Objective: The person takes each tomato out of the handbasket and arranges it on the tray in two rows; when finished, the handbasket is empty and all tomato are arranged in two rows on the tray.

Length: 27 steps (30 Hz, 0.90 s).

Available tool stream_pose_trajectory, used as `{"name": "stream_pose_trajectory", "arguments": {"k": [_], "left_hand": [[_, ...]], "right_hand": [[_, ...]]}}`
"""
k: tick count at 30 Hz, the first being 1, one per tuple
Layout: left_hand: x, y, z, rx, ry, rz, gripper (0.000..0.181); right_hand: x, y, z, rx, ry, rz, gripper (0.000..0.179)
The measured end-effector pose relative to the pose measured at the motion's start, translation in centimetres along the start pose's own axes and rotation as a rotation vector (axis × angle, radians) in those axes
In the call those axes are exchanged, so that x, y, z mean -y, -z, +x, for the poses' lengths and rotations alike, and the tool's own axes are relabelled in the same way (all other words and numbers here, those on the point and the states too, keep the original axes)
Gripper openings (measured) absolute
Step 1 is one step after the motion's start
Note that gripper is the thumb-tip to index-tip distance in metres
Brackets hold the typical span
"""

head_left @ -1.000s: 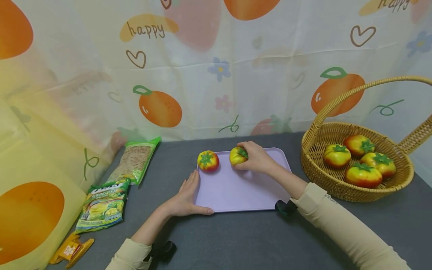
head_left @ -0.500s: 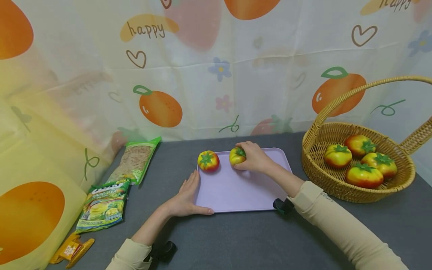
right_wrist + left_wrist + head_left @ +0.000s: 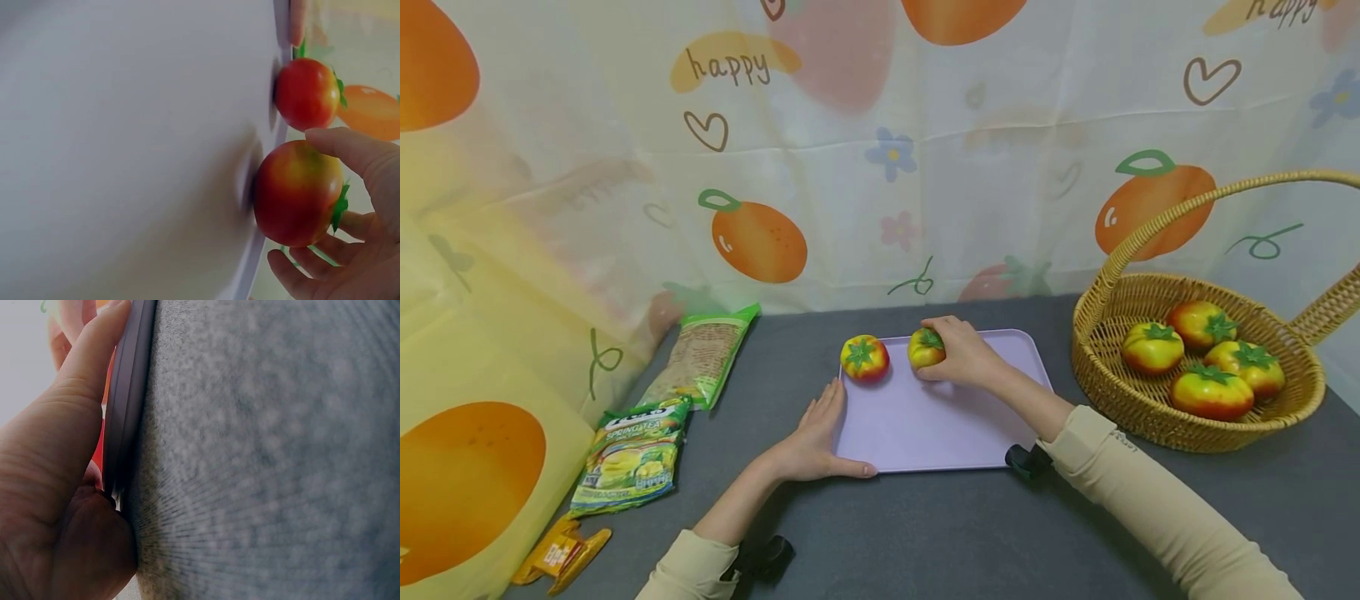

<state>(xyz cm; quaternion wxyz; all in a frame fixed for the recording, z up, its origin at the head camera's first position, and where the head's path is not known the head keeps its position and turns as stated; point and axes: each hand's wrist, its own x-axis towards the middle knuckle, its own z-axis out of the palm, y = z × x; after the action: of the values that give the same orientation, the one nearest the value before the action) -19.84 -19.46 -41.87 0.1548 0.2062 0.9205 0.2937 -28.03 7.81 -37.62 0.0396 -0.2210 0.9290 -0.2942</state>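
Observation:
My right hand (image 3: 964, 354) holds a red-and-yellow tomato (image 3: 925, 348) with green leaves, at the back of the lilac tray (image 3: 925, 429). In the right wrist view the thumb lies across one side of this tomato (image 3: 297, 194), with the fingers curled round the other, close over the tray surface. A second tomato (image 3: 864, 358) sits in the tray's back left corner. My left hand (image 3: 808, 442) rests at the tray's front left corner, fingers straight along the left edge and thumb along the front edge. In the left wrist view the thumb (image 3: 87, 369) lies against the tray rim (image 3: 128, 394).
At the right, a wicker basket (image 3: 1093, 400) with a tall handle contains several more tomatoes (image 3: 1210, 392). Left of the tray lie a green-edged clear bag (image 3: 700, 354), a green snack packet (image 3: 628, 458) and a small orange wrapper (image 3: 561, 557). A printed cloth (image 3: 820, 183) hangs behind.
My right hand has shifted slightly left with the tomato in its grip. The left hand stays in place at the tray corner.

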Motion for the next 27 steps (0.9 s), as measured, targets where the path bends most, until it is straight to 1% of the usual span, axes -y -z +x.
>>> {"name": "stream_pose_trajectory", "arguments": {"k": [9, 17, 23, 27], "left_hand": [[-0.1, 0.1, 0.0, 0.003, 0.006, 0.001, 0.130], [-0.1, 0.1, 0.0, -0.001, -0.004, 0.005, 0.130], [-0.1, 0.0, 0.0, -0.005, -0.004, 0.002, 0.131], [0.0, -0.1, 0.1, -0.006, -0.007, 0.003, 0.131]], "right_hand": [[0.1, -0.1, 0.1, -0.020, 0.004, 0.008, 0.076], [0.2, -0.2, 0.0, -0.032, 0.018, 0.024, 0.076], [0.3, 0.2, -0.5, -0.060, 0.038, 0.035, 0.077], [0.2, 0.6, -1.2, -0.086, 0.029, 0.041, 0.079]]}}
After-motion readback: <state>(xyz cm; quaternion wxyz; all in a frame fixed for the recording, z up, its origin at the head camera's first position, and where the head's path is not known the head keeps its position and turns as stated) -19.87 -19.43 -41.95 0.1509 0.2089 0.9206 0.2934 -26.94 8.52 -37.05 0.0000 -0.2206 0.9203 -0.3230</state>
